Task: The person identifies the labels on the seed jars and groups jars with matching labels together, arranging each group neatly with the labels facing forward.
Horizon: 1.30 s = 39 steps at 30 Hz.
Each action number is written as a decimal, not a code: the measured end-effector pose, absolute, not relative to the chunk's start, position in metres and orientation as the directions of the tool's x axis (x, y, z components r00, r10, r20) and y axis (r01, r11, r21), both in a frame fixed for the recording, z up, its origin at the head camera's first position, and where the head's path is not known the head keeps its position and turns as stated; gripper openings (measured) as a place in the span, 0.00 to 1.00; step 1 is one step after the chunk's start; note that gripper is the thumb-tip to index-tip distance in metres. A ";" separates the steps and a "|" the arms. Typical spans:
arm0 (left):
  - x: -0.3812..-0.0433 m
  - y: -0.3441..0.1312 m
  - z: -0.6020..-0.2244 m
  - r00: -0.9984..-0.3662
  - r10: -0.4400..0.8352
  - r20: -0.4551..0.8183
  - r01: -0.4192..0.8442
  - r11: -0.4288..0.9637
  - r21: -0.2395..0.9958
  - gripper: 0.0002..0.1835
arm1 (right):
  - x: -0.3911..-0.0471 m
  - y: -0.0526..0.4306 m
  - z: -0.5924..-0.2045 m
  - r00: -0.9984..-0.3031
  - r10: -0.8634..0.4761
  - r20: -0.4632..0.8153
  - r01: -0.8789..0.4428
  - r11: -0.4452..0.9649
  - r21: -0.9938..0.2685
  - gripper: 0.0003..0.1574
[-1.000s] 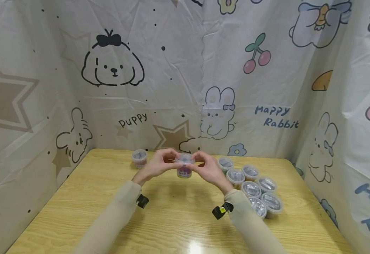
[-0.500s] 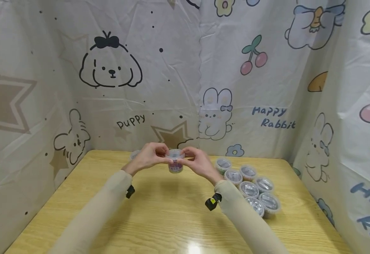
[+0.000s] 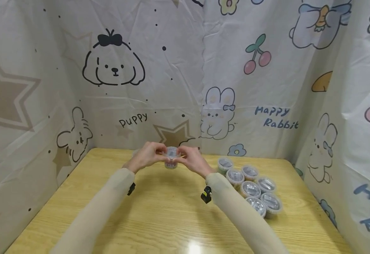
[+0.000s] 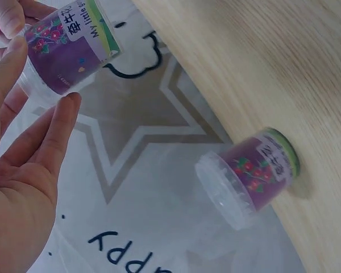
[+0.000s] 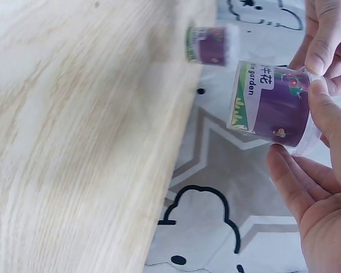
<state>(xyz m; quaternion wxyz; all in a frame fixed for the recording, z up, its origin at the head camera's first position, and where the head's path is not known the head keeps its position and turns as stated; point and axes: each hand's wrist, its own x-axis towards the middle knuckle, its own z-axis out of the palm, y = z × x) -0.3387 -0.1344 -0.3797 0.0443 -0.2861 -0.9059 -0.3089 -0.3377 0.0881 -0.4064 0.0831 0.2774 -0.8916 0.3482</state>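
Observation:
A small clear plastic tub (image 3: 171, 164) with a purple printed label and a clear lid is lifted above the far part of the table. My left hand (image 3: 148, 155) grips its lid rim from the left, with thumb and fingers. From the right, my right hand (image 3: 194, 160) pinches the same rim. In the left wrist view the tub (image 4: 68, 48) shows red flowers and "My little" lettering. A second purple-labelled tub (image 4: 256, 173) stands on the table beyond the left hand; the head view has it almost wholly hidden behind that hand.
Several similar lidded tubs (image 3: 251, 189) stand in a cluster on the right of the wooden table (image 3: 169, 218), near my right forearm. A printed cloth curtain (image 3: 172, 77) closes off the back and both sides.
Both hands have carried the tub leftward and slightly farther back. My left hand now covers most of the second tub. The cluster on the right has stayed put.

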 end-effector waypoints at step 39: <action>-0.372 -0.149 -0.426 -0.932 0.336 0.133 0.355 0.778 0.518 0.08 | -0.380 0.043 -0.453 -0.853 -0.462 0.242 -0.515 0.676 -0.527 0.12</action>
